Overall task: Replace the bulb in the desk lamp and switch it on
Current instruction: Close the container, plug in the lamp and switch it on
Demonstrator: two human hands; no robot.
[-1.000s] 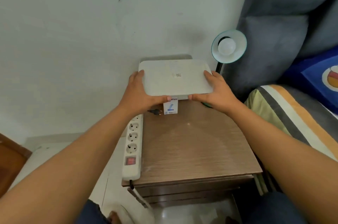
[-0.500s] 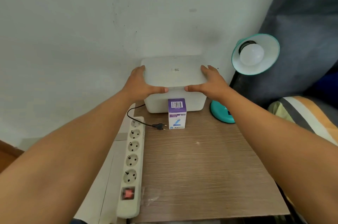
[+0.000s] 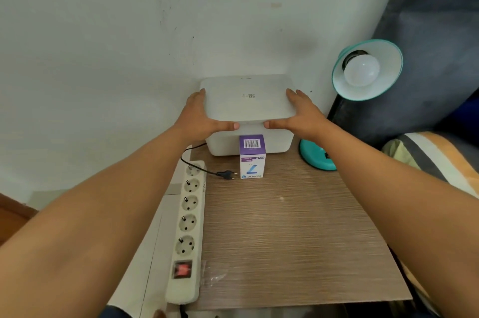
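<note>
Gripping white lid (image 3: 248, 99), left hand (image 3: 199, 120), right hand (image 3: 304, 115)

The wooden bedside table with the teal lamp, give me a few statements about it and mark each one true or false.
1. Both hands, left hand and right hand, hold the flat white plastic lid over the white plastic box. True.
2. The black two-pin plug sits in the white power strip. False: it lies loose on the wooden bedside table.
3. The teal desk lamp has a white round bulb in its shade. True.
4. The small purple and white cardboard bulb box lies flat behind the lamp. False: it stands upright in front of the white box.
</note>
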